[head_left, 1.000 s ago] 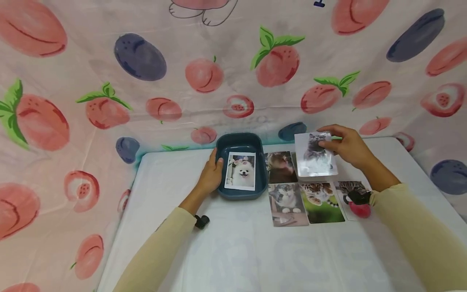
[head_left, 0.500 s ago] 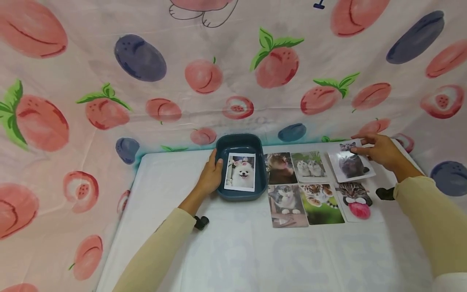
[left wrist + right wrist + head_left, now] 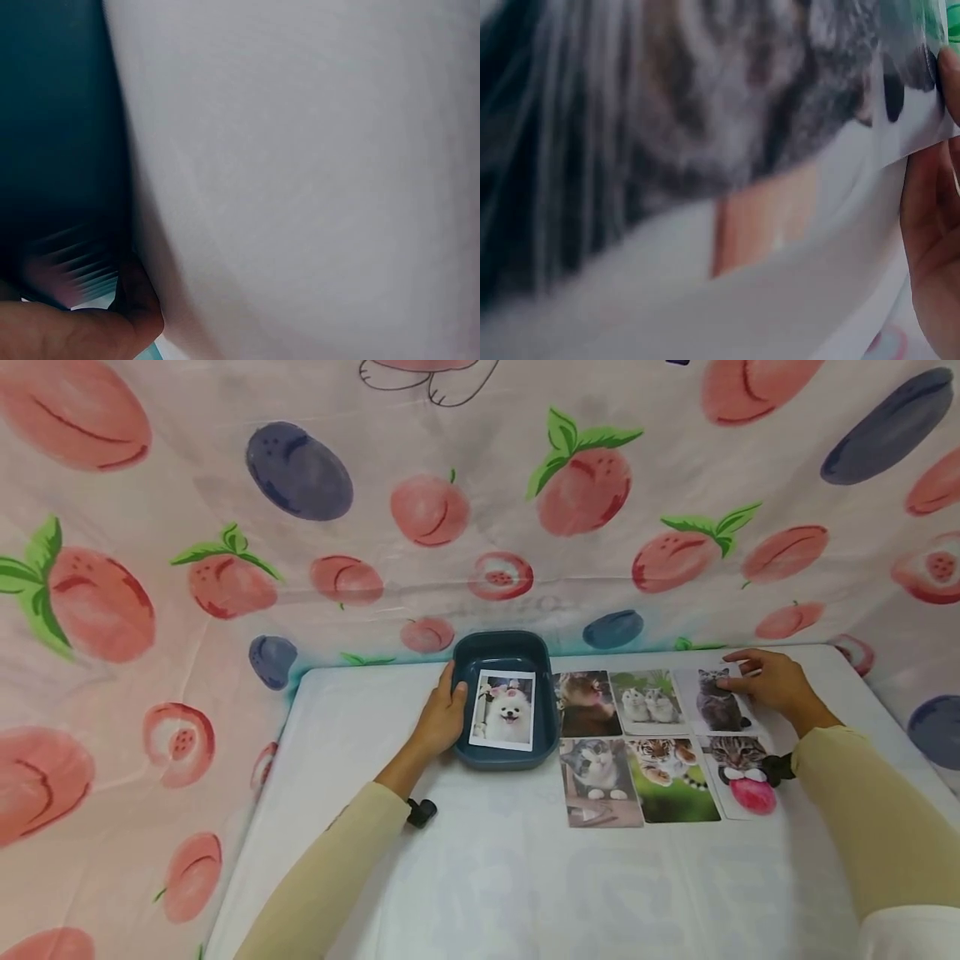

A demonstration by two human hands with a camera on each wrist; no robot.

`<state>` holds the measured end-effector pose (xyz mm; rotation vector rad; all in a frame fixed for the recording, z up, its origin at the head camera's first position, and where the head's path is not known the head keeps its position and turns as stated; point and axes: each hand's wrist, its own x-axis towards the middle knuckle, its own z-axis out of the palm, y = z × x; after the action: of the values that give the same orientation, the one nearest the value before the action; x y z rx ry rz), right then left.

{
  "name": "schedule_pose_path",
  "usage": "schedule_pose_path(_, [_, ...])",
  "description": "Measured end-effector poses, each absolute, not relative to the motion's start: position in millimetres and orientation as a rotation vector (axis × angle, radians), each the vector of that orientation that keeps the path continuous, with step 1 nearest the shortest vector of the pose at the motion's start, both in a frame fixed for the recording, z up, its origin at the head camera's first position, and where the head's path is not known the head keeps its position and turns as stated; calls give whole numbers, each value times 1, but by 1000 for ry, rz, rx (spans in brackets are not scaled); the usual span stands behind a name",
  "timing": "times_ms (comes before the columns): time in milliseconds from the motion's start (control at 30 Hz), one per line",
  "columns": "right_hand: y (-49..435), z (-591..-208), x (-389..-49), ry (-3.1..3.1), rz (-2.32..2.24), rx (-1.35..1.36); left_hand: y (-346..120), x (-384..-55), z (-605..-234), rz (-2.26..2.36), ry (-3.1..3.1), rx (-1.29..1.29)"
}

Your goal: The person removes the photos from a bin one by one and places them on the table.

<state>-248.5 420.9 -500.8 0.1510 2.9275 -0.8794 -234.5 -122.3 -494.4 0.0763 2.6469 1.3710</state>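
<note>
My left hand (image 3: 439,720) grips the left side of a dark blue plastic tray (image 3: 510,761), thumb at the rim. Inside that tray lies a white-bordered photo card of a white dog (image 3: 508,713). In the left wrist view the fingers (image 3: 142,304) curl at the tray's ridged wall (image 3: 60,150). At the far right, my right hand (image 3: 776,685) pinches the upper right side of a grey cat photo card (image 3: 718,706), which lies level with the row beside it. The right wrist view has this hand's thumb (image 3: 950,75) on a card's edge.
Left of the grey cat card lie a hamster card (image 3: 648,703) and a brown animal card (image 3: 588,706). The front row holds a grey-white cat card (image 3: 600,781), a tiger cub card (image 3: 675,785) and a tabby card (image 3: 742,777). A fruit-print cloth (image 3: 495,510) stands behind the table.
My right hand has moved the grey cat card rightward from over the hamster card, then lowered and straightened it at the row's right end. The left hand keeps its hold on the tray.
</note>
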Motion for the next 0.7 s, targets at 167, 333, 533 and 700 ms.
schedule_pose_path(167, [419, -503, -252, 2951, -774, 128, -122, -235, -496, 1364, 2645, 63])
schedule_pose_path(333, [419, -505, -253, 2962, -742, 136, -122, -236, -496, 1355, 2644, 50])
schedule_pose_path(533, [419, -508, -254, 2980, -708, 130, -122, -236, -496, 1339, 2647, 42])
schedule_pose_path(700, [418, -502, -256, 3023, -685, 91, -122, -236, -494, 1337, 2641, 35])
